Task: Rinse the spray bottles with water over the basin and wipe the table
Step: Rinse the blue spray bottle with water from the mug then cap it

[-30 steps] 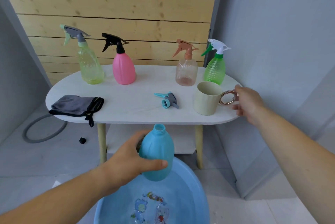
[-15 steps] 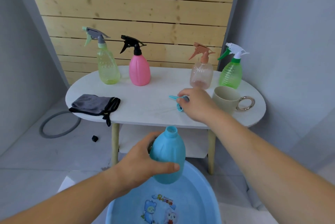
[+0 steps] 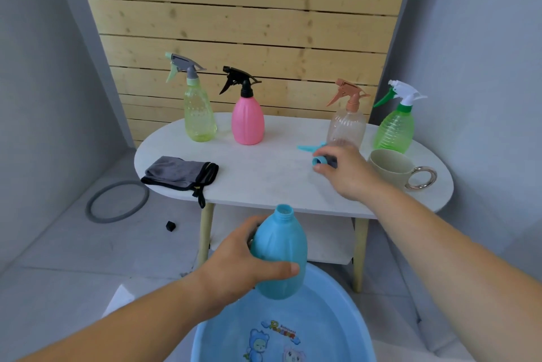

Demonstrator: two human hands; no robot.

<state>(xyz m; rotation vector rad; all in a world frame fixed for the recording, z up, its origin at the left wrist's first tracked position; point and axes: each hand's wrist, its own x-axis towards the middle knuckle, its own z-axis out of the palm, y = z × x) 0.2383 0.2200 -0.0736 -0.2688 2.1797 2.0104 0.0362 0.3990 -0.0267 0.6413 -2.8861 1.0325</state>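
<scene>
We find even, soft, bright lighting, faint shadows, no glare; wide-angle bending at the edges; slight softness throughout the frame.

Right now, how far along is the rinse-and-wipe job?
Early. Done: the blue bottle is uncapped. In hand: the left hand holds it over the basin while the right hand grips the blue spray head at the table, probably to recap it. Left: the yellow-green bottle, pink bottle, peach bottle and green bottle stand capped, and the grey cloth lies folded, so wiping looks unstarted.
</scene>
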